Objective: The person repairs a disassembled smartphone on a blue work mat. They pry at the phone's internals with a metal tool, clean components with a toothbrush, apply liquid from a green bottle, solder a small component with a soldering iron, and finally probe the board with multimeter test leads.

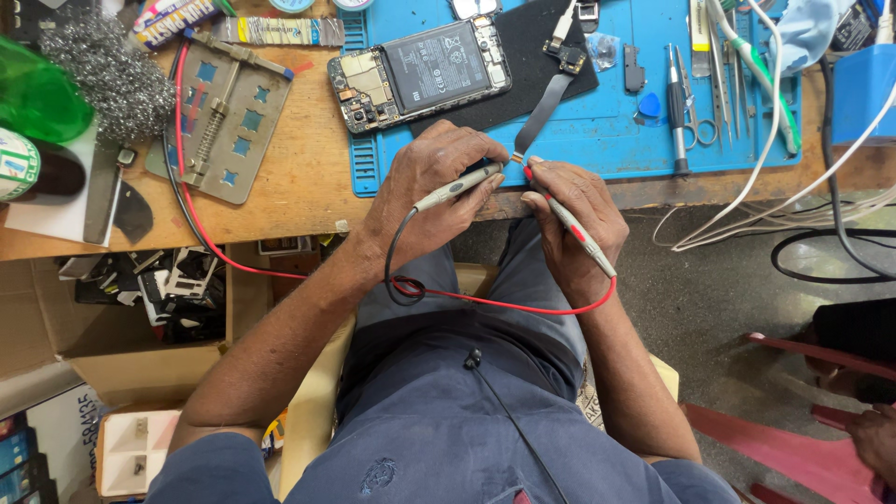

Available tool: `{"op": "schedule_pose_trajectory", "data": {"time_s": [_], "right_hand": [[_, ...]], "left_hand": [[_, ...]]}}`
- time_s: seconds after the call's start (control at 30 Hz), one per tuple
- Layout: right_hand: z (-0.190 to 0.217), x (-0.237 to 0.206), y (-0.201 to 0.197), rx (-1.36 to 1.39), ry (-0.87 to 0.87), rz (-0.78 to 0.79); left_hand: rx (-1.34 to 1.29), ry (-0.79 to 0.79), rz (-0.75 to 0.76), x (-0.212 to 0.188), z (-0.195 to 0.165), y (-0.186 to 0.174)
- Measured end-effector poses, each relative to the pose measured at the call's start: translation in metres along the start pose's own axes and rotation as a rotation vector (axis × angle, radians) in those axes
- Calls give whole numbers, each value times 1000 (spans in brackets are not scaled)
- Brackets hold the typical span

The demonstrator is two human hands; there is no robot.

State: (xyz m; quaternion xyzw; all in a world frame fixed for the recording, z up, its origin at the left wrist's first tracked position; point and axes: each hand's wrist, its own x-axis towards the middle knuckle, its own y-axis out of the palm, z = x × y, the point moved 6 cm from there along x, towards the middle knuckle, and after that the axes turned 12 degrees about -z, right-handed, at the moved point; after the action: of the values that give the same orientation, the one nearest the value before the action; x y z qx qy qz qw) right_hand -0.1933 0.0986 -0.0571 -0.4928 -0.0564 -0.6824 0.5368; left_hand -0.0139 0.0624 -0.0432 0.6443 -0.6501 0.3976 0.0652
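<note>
My left hand grips a grey test probe with a black lead. My right hand grips a red-tipped test probe with a red lead. Both probe tips meet at the small connector end of a dark flex cable at the near edge of a blue work mat. Beyond them an opened phone lies face down, its battery and circuit board exposed.
A metal board holder and steel wool sit on the wooden bench at left, beside a green bottle. Tweezers, scissors and a screwdriver lie on the mat's right. White cables hang off the bench. Below left is a box of parts.
</note>
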Motion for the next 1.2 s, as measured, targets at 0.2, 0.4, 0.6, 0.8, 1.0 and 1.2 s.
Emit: {"op": "schedule_pose_trajectory", "data": {"time_s": [0.2,0.4,0.6,0.8,1.0,1.2], "right_hand": [[3,1,1,-7,18,-8],[9,6,3,-3,2,-8],[7,4,3,-17,1,2],[8,5,2,-14,-2,1],[9,6,1,0,-1,2],[2,3,-1,-9,-14,7]], "left_hand": [[-6,-16,-11,-2,4,0],[-85,-30,-67,-2,3,-4],[-40,-10,-62,-4,4,-2],[-30,-14,-37,-4,5,1],[-36,-3,-38,-2,4,-1],[-8,-1,-20,0,0,0]]}}
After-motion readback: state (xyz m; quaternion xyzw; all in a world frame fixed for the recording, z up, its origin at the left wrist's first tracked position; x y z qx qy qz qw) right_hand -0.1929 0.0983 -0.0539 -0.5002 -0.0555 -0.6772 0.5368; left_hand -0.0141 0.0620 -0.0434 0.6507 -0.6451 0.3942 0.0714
